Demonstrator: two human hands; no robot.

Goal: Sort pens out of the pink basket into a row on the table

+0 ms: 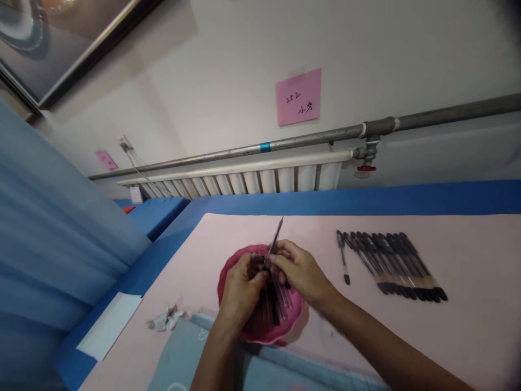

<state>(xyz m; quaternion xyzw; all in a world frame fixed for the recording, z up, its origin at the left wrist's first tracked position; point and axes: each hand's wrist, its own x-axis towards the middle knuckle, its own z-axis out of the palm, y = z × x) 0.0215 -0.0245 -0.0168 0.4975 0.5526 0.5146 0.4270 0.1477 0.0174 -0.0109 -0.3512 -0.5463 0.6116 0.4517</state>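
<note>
Above a pink scalloped bowl point(293, 321), my two hands meet at the lower end of a slim uncapped pen point(277, 237), whose point tilts up and slightly right. My right hand point(300, 270) pinches it between thumb and fingers. My left hand point(241, 289) is closed at the same lower end; its fingertips are partly hidden. Several clear and dark pen parts point(280, 304) lie in the bowl beneath my hands. To the right, a row of capped black pens point(394, 266) lies side by side, with a single pen point(343, 256) a little apart on its left.
Pink paper point(321, 228) covers the blue table point(293, 204). Grey-blue cloth point(183, 347) lies at the near edge, beside a crumpled wrapper point(166, 319). A white sheet point(109, 326) is at left, near a blue curtain point(52, 233). Behind run a radiator point(244, 182) and pipe point(309, 139).
</note>
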